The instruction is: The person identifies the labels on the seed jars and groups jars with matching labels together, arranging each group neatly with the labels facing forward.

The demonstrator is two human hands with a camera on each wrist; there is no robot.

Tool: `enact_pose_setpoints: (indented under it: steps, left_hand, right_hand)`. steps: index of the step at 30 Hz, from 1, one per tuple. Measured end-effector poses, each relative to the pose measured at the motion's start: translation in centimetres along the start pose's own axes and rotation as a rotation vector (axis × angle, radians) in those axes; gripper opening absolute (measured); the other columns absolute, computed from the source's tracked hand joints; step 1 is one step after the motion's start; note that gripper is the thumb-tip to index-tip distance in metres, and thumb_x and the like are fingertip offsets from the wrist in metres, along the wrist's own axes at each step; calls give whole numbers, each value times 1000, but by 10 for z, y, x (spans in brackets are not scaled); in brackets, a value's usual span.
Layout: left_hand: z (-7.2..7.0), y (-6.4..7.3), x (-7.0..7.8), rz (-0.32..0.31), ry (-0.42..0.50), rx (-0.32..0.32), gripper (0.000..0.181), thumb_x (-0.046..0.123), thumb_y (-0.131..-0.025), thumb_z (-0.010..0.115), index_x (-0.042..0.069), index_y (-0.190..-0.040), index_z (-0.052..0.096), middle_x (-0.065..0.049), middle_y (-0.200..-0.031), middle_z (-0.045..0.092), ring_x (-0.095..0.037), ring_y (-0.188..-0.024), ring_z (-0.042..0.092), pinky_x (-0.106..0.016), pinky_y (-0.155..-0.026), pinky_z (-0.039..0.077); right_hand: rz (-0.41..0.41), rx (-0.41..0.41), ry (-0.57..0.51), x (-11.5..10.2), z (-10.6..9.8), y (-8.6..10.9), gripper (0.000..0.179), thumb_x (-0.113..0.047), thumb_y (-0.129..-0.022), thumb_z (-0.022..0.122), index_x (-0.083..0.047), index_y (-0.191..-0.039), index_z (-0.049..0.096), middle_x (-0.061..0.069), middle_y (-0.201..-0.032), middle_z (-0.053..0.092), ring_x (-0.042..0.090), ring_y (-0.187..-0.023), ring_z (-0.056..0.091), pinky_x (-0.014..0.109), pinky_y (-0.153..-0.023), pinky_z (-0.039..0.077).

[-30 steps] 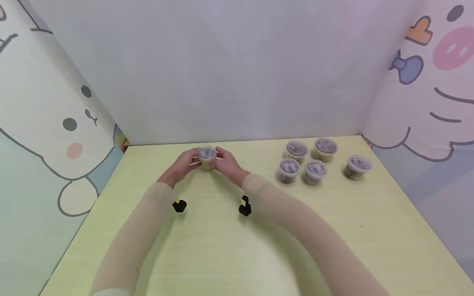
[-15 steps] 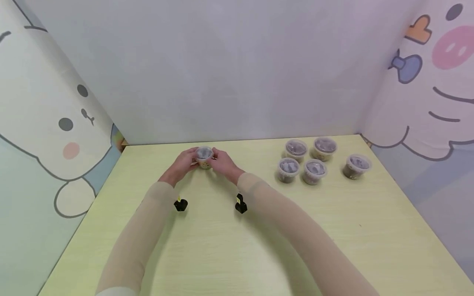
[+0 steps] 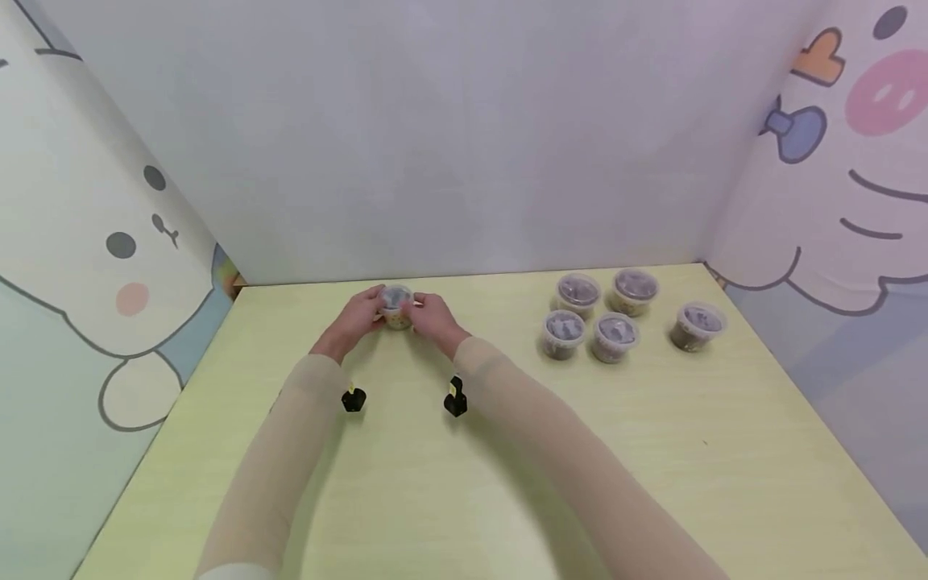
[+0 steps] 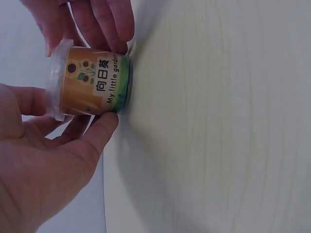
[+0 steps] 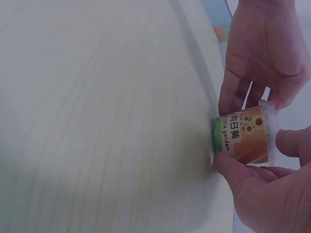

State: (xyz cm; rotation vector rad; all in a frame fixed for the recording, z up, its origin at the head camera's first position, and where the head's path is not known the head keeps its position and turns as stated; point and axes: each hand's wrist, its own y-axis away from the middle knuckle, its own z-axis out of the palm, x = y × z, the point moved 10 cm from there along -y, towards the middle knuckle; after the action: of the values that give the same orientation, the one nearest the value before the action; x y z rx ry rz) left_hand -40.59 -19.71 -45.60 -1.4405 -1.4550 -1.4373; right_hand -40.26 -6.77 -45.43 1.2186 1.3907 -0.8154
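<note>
A small lidded plastic cup [image 3: 396,311] stands near the table's back edge, held between both hands. Its orange and green label, with printed sunflowers and the words "My little garden", faces the person in the left wrist view. My left hand [image 3: 358,316] grips the cup's left side, with fingers and thumb round it from lid to base. From the other side, my right hand [image 5: 277,187] holds the cup, thumb at the clear lid and a fingertip low by the base. The cup's far side is hidden.
Several similar lidded cups stand at the back right, among them a front cup [image 3: 562,335] and a separate one [image 3: 698,327] further right. A white wall [image 3: 464,145] rises behind the pale wooden table [image 3: 406,491]. Cartoon-printed panels flank it.
The cup and both hands have shifted slightly left in the head view. The right thumb has come forward across the lid's near edge. The other cups stay in place.
</note>
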Motion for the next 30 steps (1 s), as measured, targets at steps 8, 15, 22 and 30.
enact_pose_setpoints:
  steps: [8, 15, 22, 30]
  left_hand:
    - [-5, -3, 2, -11, 21, 23, 57, 18, -111, 32, 7, -163, 13, -20, -165, 19, -29, -150, 23, -45, -119, 27]
    - [-2, 8, 16, -39, 59, 19, 55, 11, -110, 31, 1, -161, 14, -25, -163, 20, -33, -150, 23, -48, -120, 24]
    - [-7, -9, 0, -14, 16, 59, 55, 18, -111, 32, 3, -162, 17, -22, -162, 25, -31, -148, 27, -44, -118, 30]
    - [-6, -7, 0, 7, 36, 63, 56, 22, -111, 32, 4, -162, 16, -22, -163, 23, -31, -149, 25, -47, -118, 28]
  right_hand:
    - [22, 19, -15, -5, 3, -4, 57, -23, -106, 56, -5, -156, 37, 19, -146, 53, 26, -127, 58, 35, -89, 56]
    - [32, 39, -20, -2, 4, -5, 57, -25, -106, 56, -6, -156, 38, 18, -145, 54, 24, -123, 59, 31, -84, 56]
    - [12, 35, -33, -1, 3, -6, 55, -24, -107, 55, -6, -156, 39, 18, -146, 53, 24, -126, 58, 31, -84, 55]
    - [2, 48, 3, 1, 3, -6, 55, -28, -107, 54, -7, -156, 39, 18, -143, 56, 23, -118, 62, 32, -86, 56]
